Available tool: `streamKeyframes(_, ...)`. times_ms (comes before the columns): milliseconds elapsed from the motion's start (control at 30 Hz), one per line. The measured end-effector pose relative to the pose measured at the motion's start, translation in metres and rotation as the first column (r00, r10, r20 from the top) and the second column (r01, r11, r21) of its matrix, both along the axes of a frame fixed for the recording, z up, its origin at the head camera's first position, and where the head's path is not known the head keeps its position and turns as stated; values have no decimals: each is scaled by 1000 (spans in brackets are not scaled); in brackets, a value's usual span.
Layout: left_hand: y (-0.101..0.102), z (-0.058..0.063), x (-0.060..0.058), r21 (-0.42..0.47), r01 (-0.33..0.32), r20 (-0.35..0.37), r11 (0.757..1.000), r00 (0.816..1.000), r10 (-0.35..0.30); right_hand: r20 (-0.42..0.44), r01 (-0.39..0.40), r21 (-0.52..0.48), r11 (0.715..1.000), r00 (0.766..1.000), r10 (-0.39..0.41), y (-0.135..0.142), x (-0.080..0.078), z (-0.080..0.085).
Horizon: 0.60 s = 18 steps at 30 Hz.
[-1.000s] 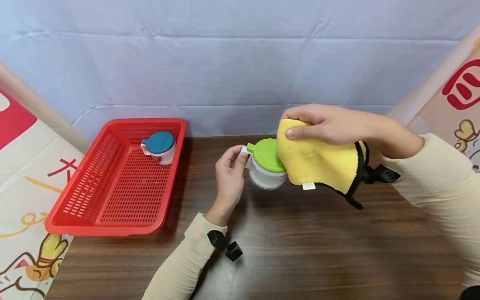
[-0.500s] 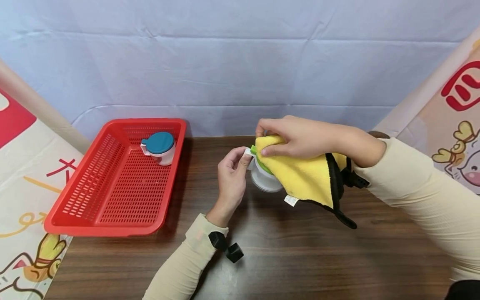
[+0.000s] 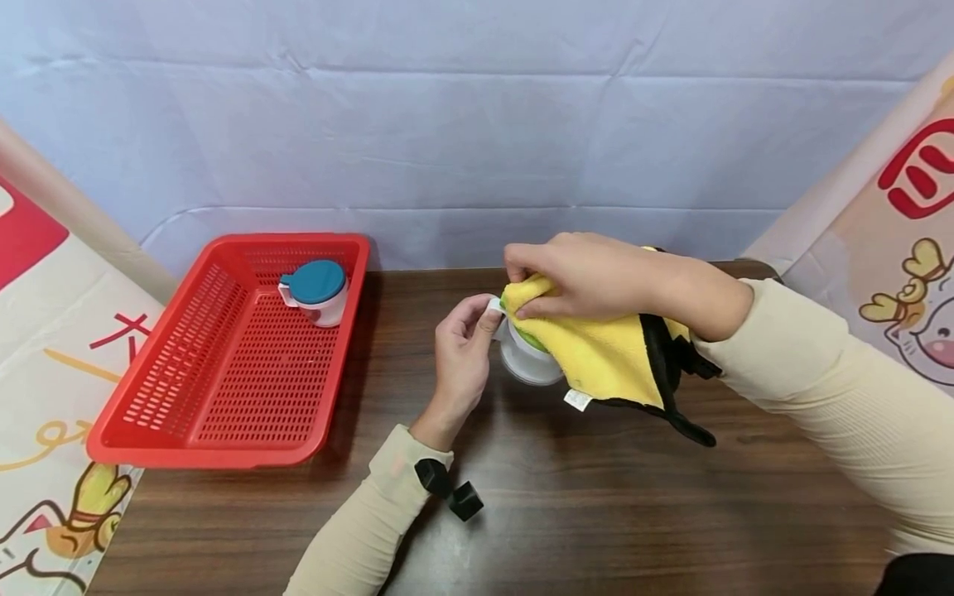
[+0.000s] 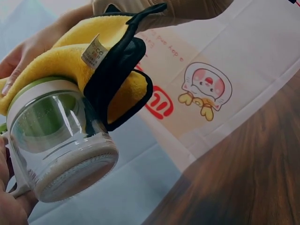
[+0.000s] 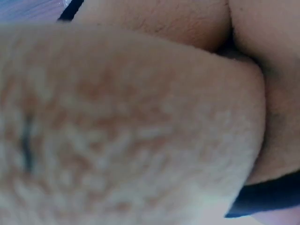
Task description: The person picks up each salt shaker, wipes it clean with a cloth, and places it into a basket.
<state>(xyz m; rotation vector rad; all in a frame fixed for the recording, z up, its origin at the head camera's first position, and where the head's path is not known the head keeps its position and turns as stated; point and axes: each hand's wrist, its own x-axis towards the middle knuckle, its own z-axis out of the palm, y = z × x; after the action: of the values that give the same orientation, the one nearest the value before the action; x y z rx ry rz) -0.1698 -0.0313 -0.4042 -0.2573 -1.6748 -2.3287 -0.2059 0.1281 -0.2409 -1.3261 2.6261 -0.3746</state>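
My left hand (image 3: 460, 356) pinches the white handle of a clear glass seasoning jar (image 3: 529, 364) with a green lid. In the left wrist view the jar (image 4: 61, 140) is tilted, its round base showing. My right hand (image 3: 596, 273) grips a yellow cloth (image 3: 604, 356) with black edging and presses it over the lid, which is mostly hidden. Thumb and fingers fold the cloth near the handle side, while the rest hangs to the right with a white tag. Blurred cloth (image 5: 117, 126) fills most of the right wrist view.
A red perforated basket (image 3: 212, 457) sits on the left of the dark wooden table (image 3: 566, 513). In its far right corner stands a similar jar with a teal lid (image 3: 317, 282). A pale fabric backdrop (image 3: 462, 149) rises behind the table.
My right hand has moved left with the cloth, from the jar's right side onto the top of the green lid. The left hand keeps its hold on the handle, nearly still.
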Motion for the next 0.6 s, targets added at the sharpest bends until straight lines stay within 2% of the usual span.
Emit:
streamKeyframes(400,-1,1,0,-6,16,12,1000,1000,-16,-37,84,59,995,996,-82,6,-4,3)
streamKeyframes(600,-1,3,0,13,7,12,1000,1000,-8,-92,111,81,990,990,-104,10,-5,3)
